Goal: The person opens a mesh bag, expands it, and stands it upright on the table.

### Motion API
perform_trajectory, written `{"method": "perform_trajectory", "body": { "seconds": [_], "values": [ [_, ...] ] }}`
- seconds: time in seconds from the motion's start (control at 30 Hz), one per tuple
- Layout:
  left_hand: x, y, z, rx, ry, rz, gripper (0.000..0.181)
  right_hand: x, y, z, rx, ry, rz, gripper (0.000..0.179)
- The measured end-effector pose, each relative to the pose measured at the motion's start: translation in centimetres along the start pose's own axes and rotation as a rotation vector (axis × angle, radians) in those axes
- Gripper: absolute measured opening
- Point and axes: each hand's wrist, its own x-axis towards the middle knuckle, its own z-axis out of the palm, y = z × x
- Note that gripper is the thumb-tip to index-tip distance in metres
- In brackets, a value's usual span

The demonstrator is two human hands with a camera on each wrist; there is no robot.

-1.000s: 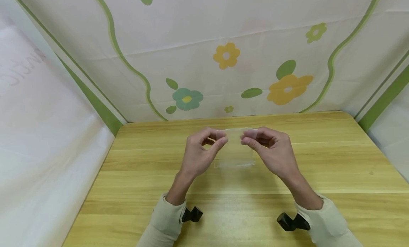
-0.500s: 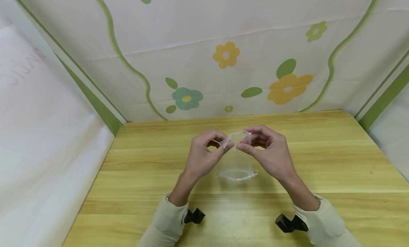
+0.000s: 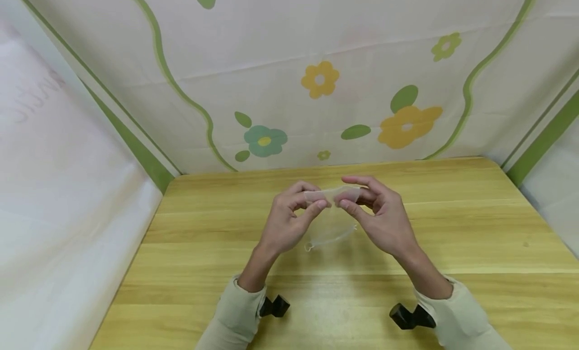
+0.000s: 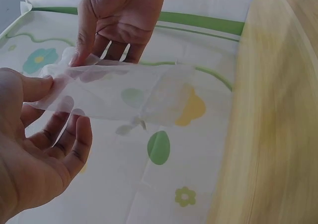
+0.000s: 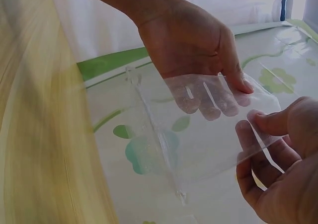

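Observation:
A small sheer white drawstring pouch (image 3: 332,222) hangs between both hands above the table, its corded end downward with a little loop at the left corner. My left hand (image 3: 289,216) pinches the upper edge between thumb and fingers. The right hand (image 3: 382,214) pinches the same edge close by, its index finger lifted off. In the left wrist view the see-through pouch (image 4: 114,87) stretches away from the fingers, knots showing along its cord. Through the mesh (image 5: 213,134) in the right wrist view, the left hand's fingers (image 5: 211,107) show behind it.
The wooden table (image 3: 190,269) lies below the hands. A white cloth backdrop (image 3: 271,48) with printed flowers rises behind it, with white cloth (image 3: 68,189) on the left side too. Black wrist mounts (image 3: 275,306) stick out from the sleeves.
The thumbs have worked along the upper edge, which opened briefly and now lies flat again. The corded end swung toward me, then tilted up on its right. The right index finger has lifted.

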Motion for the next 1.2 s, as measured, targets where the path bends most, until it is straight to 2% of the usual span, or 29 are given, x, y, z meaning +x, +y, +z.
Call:
{"method": "perform_trajectory", "body": {
  "seconds": [0.13,0.37,0.5,0.73,0.97,1.2],
  "values": [
    [-0.07,0.02,-0.06,0.001,0.007,-0.001,0.012,-0.06,0.07,0.05,-0.019,0.026,-0.005,0.040],
    [-0.09,-0.02,-0.24,-0.029,0.084,-0.035,0.009,-0.04,0.13,0.02,0.001,0.073,-0.008,0.038],
    [-0.05,-0.11,-0.03,-0.031,0.102,-0.032,0.004,-0.06,0.10,0.19,-0.008,0.100,-0.015,0.036],
    [-0.16,-0.12,0.44,-0.014,0.104,-0.026,0.008,-0.13,0.15,0.49,0.018,0.120,-0.017,0.038],
    [-0.21,-0.05,0.57,-0.052,0.056,-0.036,0.006,-0.10,0.25,0.50,0.021,0.110,-0.028,0.039],
    [-0.08,-0.03,0.25,-0.070,0.106,-0.072,0.007,0.03,0.09,0.29,0.010,0.148,-0.017,0.037]
  ]
}}
